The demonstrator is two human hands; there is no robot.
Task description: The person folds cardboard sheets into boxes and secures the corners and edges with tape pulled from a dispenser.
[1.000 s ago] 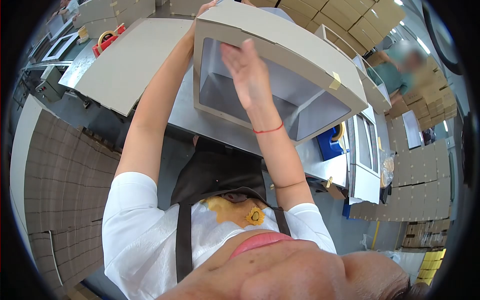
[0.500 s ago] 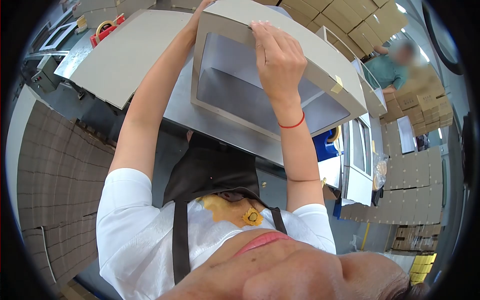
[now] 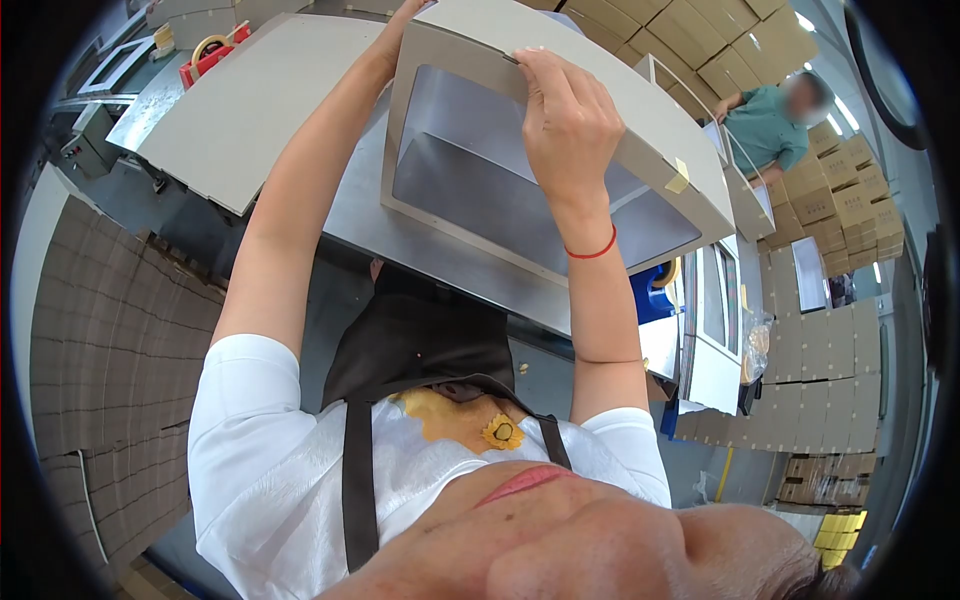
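A large grey-white cardboard box with a wide clear window in its near side stands on the metal-topped table. Through the window I see its hollow inside. My right hand is closed on the upper front edge of the box, fingertips at a small slot by the rim. A red string circles that wrist. At the box's top left corner is my left hand, mostly cut off by the frame, so its fingers do not show. A short strip of yellowish tape sticks across the box's right front edge.
Flat grey cardboard lies left of the box, with a red tape dispenser behind it. A blue tape dispenser sits at right. Another person stands beyond, near stacked cartons. Piled cardboard rises at left.
My right hand has shifted slightly right and down along the box's edge. The other person has moved, with an arm now at the box frames. The box has hardly moved.
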